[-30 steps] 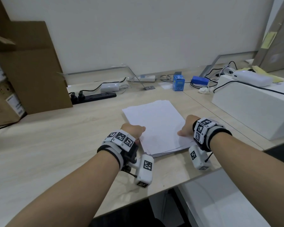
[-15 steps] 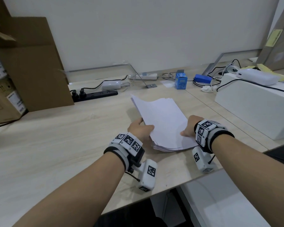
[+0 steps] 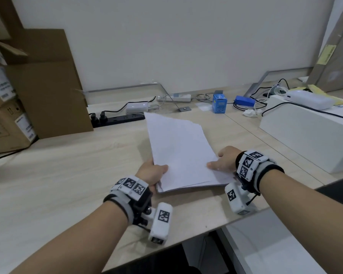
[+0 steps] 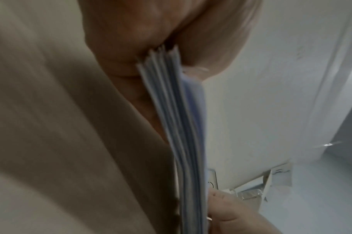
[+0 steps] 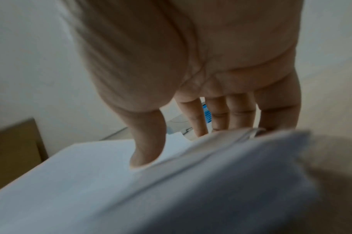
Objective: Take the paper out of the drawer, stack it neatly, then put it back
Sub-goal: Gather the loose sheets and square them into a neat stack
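A stack of white paper (image 3: 181,151) is tilted up off the wooden desk (image 3: 67,175), far edge raised, its sheets slightly fanned at the corners. My left hand (image 3: 152,172) grips the stack's near left corner, thumb on top; in the left wrist view the sheet edges (image 4: 171,110) run out from between thumb and fingers. My right hand (image 3: 223,162) holds the right edge, thumb (image 5: 147,142) pressed on the top sheet (image 5: 71,174), fingers (image 5: 239,110) reaching down behind the stack. The drawer is not in view.
Cardboard boxes (image 3: 38,95) stand at the left. A black power strip (image 3: 119,118), a white adapter (image 3: 137,106), a blue box (image 3: 219,103) and cables lie along the wall. A large white box (image 3: 309,133) sits at the right. The desk's front edge (image 3: 196,236) runs close below my wrists.
The stack lay flat on the desk a second ago. Both hands have since lifted it and tipped its far edge upward, turning it a little to the left.
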